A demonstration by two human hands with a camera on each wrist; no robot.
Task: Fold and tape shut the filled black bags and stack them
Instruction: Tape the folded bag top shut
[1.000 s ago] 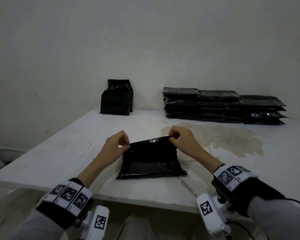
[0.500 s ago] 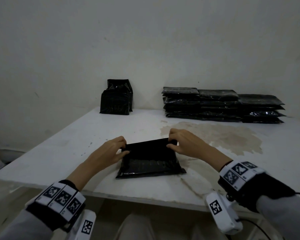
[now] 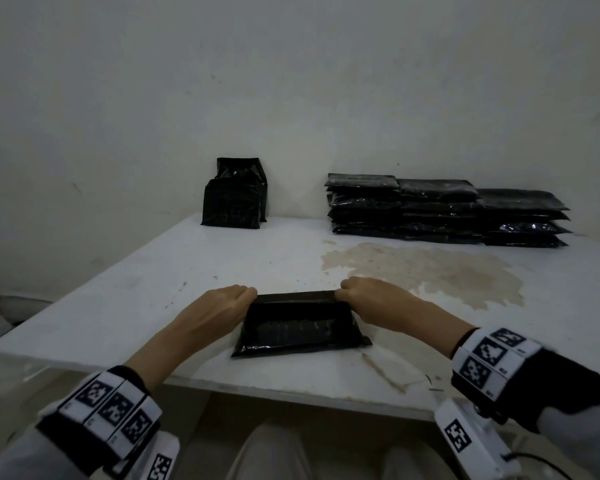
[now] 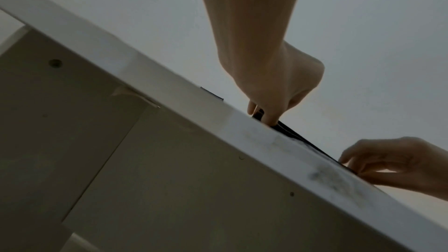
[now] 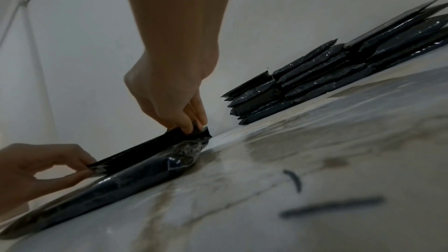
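Observation:
A filled black bag [image 3: 298,327] lies flat near the front edge of the white table [image 3: 153,299]. Its far flap [image 3: 297,296] is folded back toward me into a narrow band. My left hand [image 3: 227,306] pinches the flap's left end and my right hand [image 3: 371,294] pinches its right end. In the right wrist view the right hand [image 5: 191,124] grips the flap [image 5: 150,147] above the bag [image 5: 135,177]. The left wrist view looks up from under the table edge at the left hand [image 4: 264,114] on the bag's rim [image 4: 295,135].
Stacks of flat sealed black bags [image 3: 444,211] sit at the back right by the wall. Two upright black bags [image 3: 234,197] lean at the back centre. A brown stain [image 3: 426,268] marks the table beyond my right hand. Small dark scraps [image 5: 332,206] lie on the table to the right.
Both hands have lowered the raised bag top and turned it over toward me, so the flap now lies folded down on the bag. The bag itself has stayed in place.

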